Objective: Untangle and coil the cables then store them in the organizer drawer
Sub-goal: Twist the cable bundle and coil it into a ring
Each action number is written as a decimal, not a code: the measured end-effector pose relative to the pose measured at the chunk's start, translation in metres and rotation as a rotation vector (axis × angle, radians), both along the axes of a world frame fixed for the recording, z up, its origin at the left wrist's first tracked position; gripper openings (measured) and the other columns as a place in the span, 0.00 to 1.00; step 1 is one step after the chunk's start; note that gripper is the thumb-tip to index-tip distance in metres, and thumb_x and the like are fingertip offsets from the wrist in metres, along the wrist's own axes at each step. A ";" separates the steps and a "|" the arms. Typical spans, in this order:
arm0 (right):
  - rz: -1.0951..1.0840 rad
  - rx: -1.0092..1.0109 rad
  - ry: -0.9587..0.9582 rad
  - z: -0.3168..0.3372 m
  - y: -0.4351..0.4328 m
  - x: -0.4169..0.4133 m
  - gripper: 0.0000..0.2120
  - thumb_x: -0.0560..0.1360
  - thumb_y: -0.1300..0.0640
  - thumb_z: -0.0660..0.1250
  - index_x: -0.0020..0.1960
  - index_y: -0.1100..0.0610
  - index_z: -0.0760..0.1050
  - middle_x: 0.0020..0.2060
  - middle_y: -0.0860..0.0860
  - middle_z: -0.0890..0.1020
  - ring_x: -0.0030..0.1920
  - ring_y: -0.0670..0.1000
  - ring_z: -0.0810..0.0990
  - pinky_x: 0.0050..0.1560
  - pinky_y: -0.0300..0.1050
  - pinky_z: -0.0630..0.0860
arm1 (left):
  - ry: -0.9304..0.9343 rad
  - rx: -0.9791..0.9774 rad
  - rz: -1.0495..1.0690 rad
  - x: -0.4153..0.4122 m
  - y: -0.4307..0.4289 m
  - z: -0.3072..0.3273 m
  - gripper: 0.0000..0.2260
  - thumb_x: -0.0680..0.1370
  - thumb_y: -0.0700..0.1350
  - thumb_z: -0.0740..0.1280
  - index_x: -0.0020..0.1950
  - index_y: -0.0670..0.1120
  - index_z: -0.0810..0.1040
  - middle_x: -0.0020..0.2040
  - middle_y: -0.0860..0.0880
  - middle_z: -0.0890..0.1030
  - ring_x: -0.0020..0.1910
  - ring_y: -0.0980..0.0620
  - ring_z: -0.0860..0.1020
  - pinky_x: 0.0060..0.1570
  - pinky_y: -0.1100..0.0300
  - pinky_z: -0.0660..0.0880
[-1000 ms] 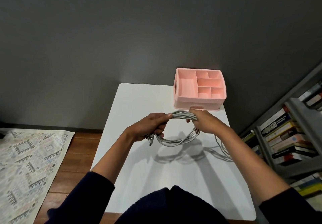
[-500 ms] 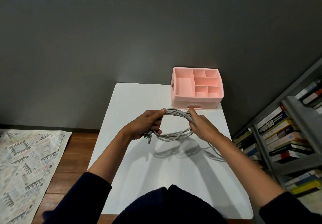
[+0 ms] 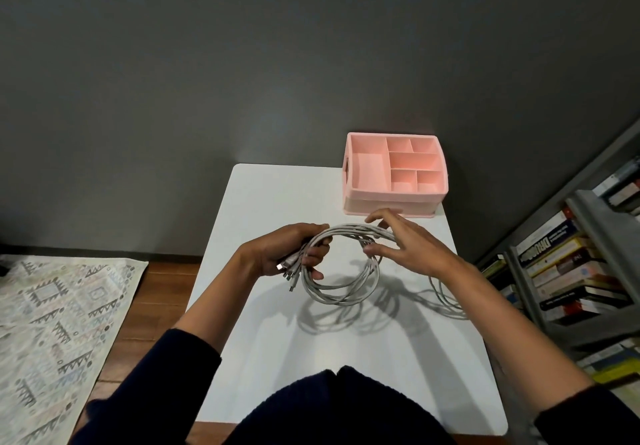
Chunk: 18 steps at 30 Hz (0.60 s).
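Observation:
A bundle of grey cables (image 3: 341, 292) hangs in a round coil above the white table (image 3: 270, 202). My left hand (image 3: 294, 252) grips the coil's left side, with several plug ends sticking out below its fingers. My right hand (image 3: 403, 242) is at the coil's right side, fingers spread, thumb and fingertips touching the strands. Loose cable tails (image 3: 446, 301) trail onto the table under my right forearm. The pink organizer (image 3: 394, 198) stands at the table's far right corner, with open compartments on top and a drawer front below, partly hidden by my right fingers.
A grey shelf (image 3: 588, 236) full of books stands close to the table's right edge. A patterned rug (image 3: 52, 323) lies on the wooden floor to the left. A dark wall is behind the table.
My right hand has let go its closed grip on the coil and spread its fingers. The coil hangs lower and rounder. My left hand keeps its grip.

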State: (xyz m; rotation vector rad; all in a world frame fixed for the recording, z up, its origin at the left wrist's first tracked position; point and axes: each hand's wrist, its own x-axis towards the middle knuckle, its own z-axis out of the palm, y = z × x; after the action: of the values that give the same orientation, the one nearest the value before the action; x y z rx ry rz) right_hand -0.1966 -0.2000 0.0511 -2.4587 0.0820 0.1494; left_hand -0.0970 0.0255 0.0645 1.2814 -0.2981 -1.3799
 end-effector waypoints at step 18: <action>0.109 0.057 0.073 0.004 0.007 0.014 0.07 0.73 0.45 0.70 0.46 0.47 0.78 0.39 0.43 0.83 0.42 0.44 0.80 0.46 0.46 0.76 | 0.025 -0.020 -0.108 -0.004 -0.007 -0.001 0.13 0.84 0.46 0.49 0.41 0.48 0.65 0.26 0.56 0.62 0.20 0.62 0.58 0.23 0.68 0.65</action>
State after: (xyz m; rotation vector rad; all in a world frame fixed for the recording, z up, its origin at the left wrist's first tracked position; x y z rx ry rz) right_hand -0.1827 -0.1928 0.0555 -2.4013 -0.0248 0.2852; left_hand -0.1007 0.0185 0.0637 1.2462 -0.3676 -1.4791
